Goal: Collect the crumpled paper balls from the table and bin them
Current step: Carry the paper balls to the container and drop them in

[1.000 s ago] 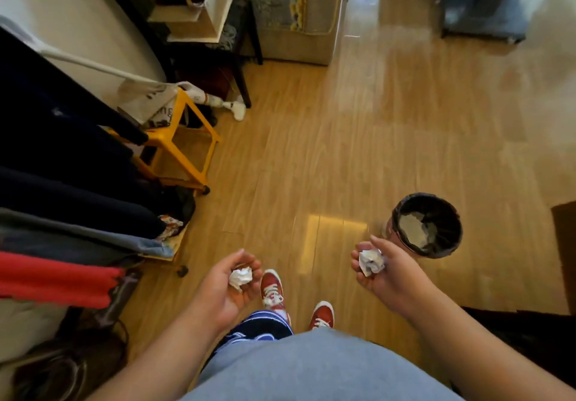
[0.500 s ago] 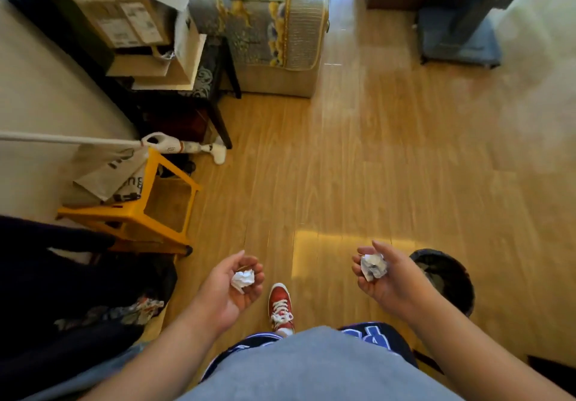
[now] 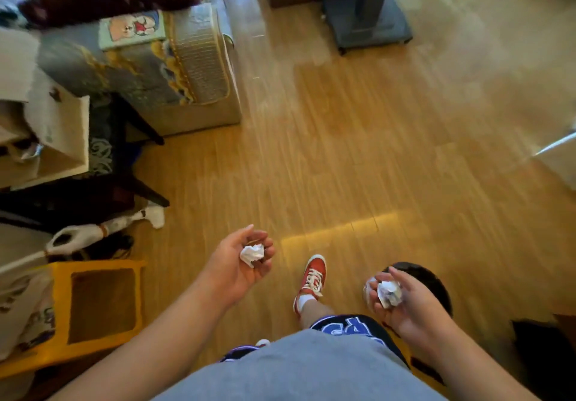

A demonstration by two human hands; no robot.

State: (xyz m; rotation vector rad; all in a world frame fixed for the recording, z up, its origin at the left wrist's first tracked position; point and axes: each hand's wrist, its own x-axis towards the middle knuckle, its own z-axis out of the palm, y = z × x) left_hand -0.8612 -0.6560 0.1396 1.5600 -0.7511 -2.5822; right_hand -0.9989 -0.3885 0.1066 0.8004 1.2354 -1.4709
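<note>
Paper balls: one cupped in L hand, one in R hand, above dark bin; shorts lettering unreadable.

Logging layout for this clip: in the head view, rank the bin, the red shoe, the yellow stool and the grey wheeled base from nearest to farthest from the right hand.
From the right hand:
1. Bin, directly behind it.
2. Red shoe, just to its left.
3. Yellow stool, far left.
4. Grey wheeled base, top of frame.

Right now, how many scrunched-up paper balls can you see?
2. One paper ball sits in the left hand, the other paper ball in the right hand, just over the bin. More could be hidden inside the bin.
</note>
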